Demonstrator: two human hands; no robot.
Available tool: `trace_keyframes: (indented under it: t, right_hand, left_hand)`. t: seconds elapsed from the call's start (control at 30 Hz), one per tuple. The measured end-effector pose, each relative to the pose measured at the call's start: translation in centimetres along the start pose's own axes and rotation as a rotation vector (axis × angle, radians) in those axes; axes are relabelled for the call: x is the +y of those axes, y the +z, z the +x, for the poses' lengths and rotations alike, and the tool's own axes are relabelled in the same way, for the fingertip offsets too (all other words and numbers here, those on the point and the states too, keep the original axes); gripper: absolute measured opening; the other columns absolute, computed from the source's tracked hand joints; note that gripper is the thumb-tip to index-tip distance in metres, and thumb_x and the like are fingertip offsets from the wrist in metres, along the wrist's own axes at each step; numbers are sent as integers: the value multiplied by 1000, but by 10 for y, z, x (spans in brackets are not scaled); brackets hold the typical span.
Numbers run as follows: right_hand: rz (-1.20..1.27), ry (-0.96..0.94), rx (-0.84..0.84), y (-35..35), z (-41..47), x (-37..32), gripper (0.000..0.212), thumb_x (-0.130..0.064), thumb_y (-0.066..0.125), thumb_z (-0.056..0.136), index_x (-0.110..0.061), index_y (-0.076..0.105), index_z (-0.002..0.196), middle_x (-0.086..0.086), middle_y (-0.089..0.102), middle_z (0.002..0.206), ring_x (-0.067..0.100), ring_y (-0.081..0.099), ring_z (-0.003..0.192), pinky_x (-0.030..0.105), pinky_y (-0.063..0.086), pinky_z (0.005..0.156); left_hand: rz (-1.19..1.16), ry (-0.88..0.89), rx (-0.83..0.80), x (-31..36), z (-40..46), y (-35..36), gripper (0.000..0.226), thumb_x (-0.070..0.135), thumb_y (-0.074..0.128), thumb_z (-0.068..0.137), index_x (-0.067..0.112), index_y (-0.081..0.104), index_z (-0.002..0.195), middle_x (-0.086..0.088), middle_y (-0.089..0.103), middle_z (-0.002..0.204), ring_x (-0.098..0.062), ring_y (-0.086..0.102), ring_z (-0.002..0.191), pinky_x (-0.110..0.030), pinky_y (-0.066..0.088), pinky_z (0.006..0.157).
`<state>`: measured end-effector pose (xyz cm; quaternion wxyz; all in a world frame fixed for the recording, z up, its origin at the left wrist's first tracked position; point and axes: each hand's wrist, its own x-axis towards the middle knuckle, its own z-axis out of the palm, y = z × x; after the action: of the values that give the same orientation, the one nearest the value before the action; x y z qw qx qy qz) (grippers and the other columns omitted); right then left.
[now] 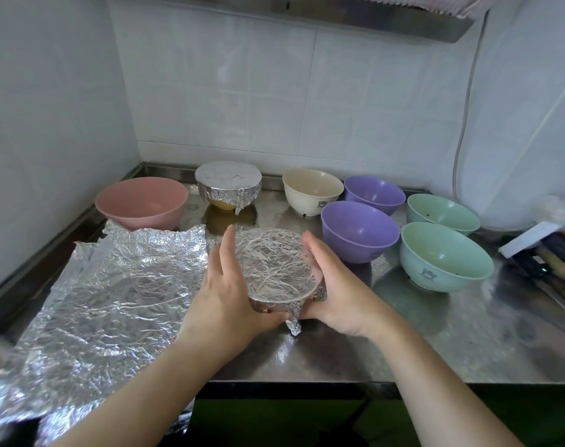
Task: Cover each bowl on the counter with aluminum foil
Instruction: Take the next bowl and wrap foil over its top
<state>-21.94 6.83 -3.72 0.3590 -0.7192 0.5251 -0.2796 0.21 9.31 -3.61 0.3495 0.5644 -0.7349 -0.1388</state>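
Setting: steel desk in a tiled kitchen corner.
Bowl: foil-wrapped bowl cupped between both hands.
Left hand: curled round its side.
Right hand: curled round the opposite side.
Technique: crimp the loose tail flat under the rim, probably.
Beyond: spare foil sheet outside the left hand; six bowls uncovered.

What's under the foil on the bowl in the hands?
Only crinkled foil shows, stretched over the rim and down the sides, with both hands, left hand and right hand, cupping it. The bowl and any contents are fully hidden.
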Motion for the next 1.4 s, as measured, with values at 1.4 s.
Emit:
trace_keyframes:
  t: [1.4]
  right_hand:
    - [-85,-35,106,0,-7,-13,147,-41,101,63,-38,-1,168,-26,12,170,-17,15,150,17,17,125]
  left_hand:
    - [-21,28,-84,-3,3,-6,151,58,94,57,29,-11,161,-4,15,164,-30,41,146,-42,47,106]
